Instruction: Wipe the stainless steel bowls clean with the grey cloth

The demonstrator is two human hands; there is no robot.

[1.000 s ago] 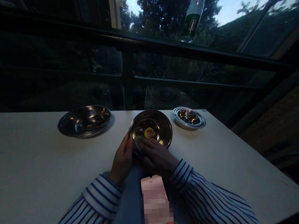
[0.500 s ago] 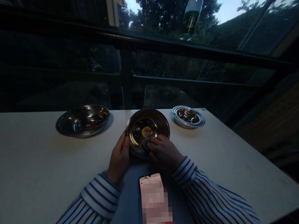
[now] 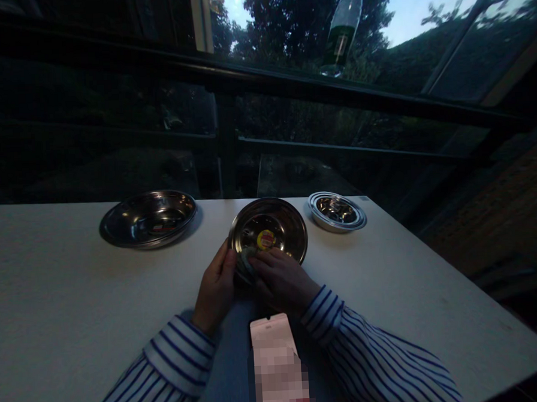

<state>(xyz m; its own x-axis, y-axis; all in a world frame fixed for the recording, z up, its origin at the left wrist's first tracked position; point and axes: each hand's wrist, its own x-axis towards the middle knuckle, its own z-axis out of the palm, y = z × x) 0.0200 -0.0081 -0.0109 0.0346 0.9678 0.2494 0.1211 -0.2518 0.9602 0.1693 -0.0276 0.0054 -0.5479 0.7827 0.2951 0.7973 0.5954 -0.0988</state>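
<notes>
Your left hand (image 3: 216, 284) grips the bowl (image 3: 281, 224) by its rim, your right hand (image 3: 279, 278) presses a pad (image 3: 248, 257) inside; pushing too hard could skid it across the worktop (image 3: 76, 307).

The sticker (image 3: 266, 239) in the steel bowl (image 3: 293, 232) is unreadable.

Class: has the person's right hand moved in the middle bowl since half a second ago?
Yes. The right hand has slid left along the near side of the bowl, from below-right of the yellow sticker to below-left, nearer the left hand.
</notes>
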